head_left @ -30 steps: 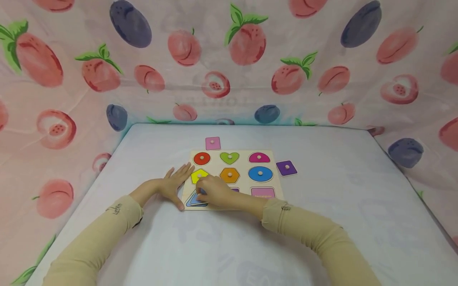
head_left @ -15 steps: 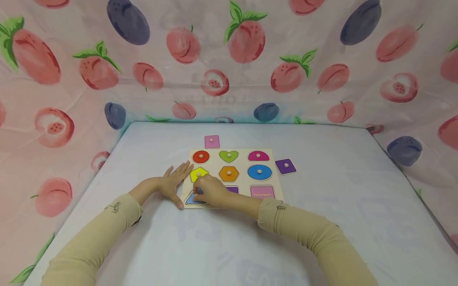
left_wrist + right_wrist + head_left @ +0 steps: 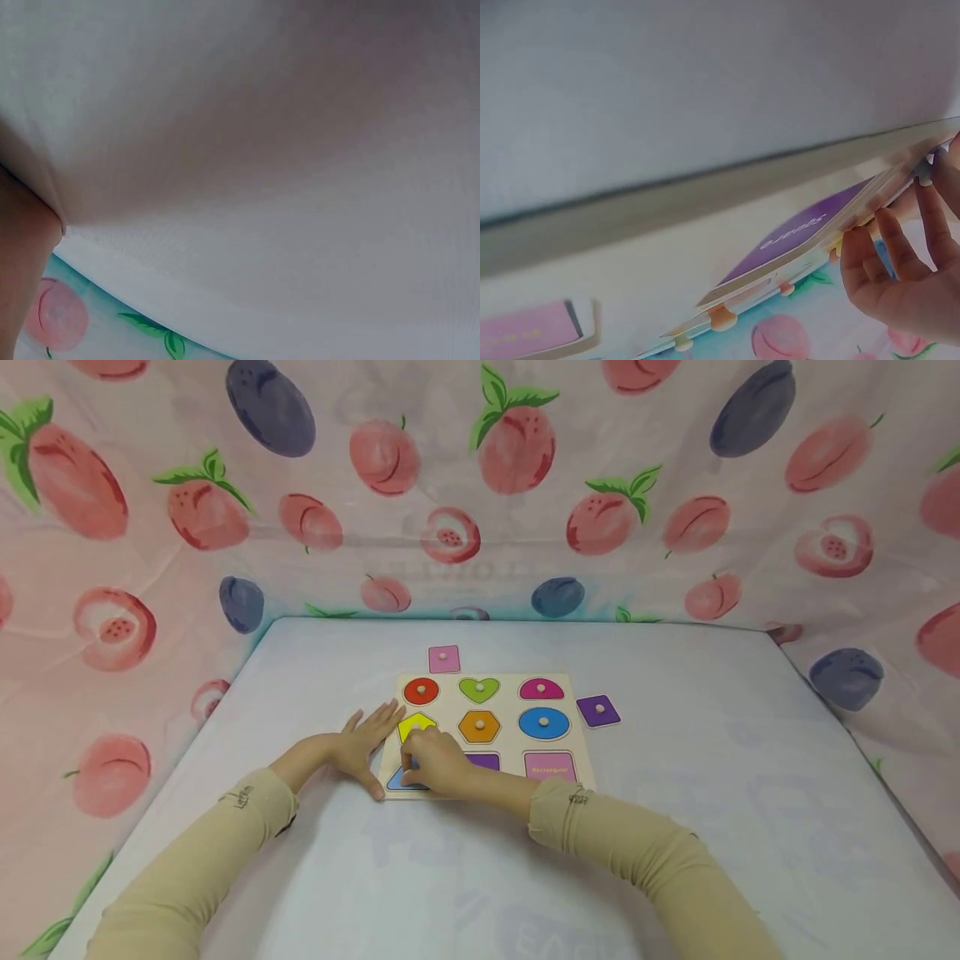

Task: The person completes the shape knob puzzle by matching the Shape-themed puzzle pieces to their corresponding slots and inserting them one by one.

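A wooden shape puzzle board (image 3: 510, 697) lies flat on the table. My left hand (image 3: 358, 748) rests at its left edge with fingers spread and fairly straight. At the near left corner, my right hand (image 3: 441, 764) pinches the knob (image 3: 925, 174) of a blue triangle piece (image 3: 397, 781). That piece lies in or on its triangle slot; the hand covers much of it, so its exact seating cannot be told. The purple square slot (image 3: 486, 761) and the pink rectangle slot (image 3: 550, 767) show bare printed bottoms. In the left wrist view only tablecloth and a bit of skin appear.
A pink knobbed piece (image 3: 450, 666) lies behind the board, and a purple knobbed square (image 3: 591, 713) to its right. Red circle (image 3: 414, 695), green heart, magenta half-circle, yellow pentagon, orange hexagon and blue oval sit in the board. Fruit-print cloth (image 3: 405, 552) walls the table.
The blue triangle, a second ago offset over its slot, has shifted and now lines up more closely with it. My right hand has moved slightly left; the left hand stays put.
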Available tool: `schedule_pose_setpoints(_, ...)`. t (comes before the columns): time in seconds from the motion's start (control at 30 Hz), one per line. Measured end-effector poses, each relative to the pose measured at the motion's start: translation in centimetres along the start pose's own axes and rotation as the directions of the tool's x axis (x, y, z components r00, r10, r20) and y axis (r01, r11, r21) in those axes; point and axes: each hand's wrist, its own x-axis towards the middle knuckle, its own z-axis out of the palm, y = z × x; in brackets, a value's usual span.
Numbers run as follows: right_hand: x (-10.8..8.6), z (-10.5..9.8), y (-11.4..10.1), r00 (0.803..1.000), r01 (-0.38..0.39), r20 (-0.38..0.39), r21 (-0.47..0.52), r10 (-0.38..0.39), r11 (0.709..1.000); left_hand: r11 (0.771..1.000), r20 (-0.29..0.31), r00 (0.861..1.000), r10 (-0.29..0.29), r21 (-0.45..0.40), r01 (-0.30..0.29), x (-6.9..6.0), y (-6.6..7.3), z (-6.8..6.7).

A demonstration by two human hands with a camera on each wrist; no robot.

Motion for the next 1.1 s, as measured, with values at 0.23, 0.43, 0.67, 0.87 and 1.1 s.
schedule_pose_setpoints(0.23,0.2,-0.3,-0.2,0.999,-0.006,0.054,-0.041,0.008,0.999,1.0,0.002,1.0,-0.004,-0.005,0.004,0.1,-0.2,0.1)
schedule_pose_setpoints(0.43,0.7,-0.5,-0.3,0.992,-0.028,0.121,-0.064,0.036,0.998,1.0,-0.002,1.0,-0.007,-0.004,0.006,0.1,-0.2,0.2)
schedule_pose_setpoints(0.67,1.1,-0.7,-0.1,0.987,-0.027,0.155,-0.039,0.033,0.999,1.0,0.001,1.0,0.0,-0.001,0.0,0.1,-0.1,0.0)
schedule_pose_setpoints(0.87,0.9,-1.2,0.1,0.983,0.002,0.185,-0.038,0.005,0.999,1.0,0.0,1.0,-0.003,-0.005,0.003,0.2,-0.1,0.1)
schedule_pose_setpoints(1.1,0.8,-1.4,0.4,0.979,0.01,0.202,0.016,-0.013,1.0,1.0,-0.005,1.0,-0.009,0.004,0.009,0.1,-0.1,0.2)
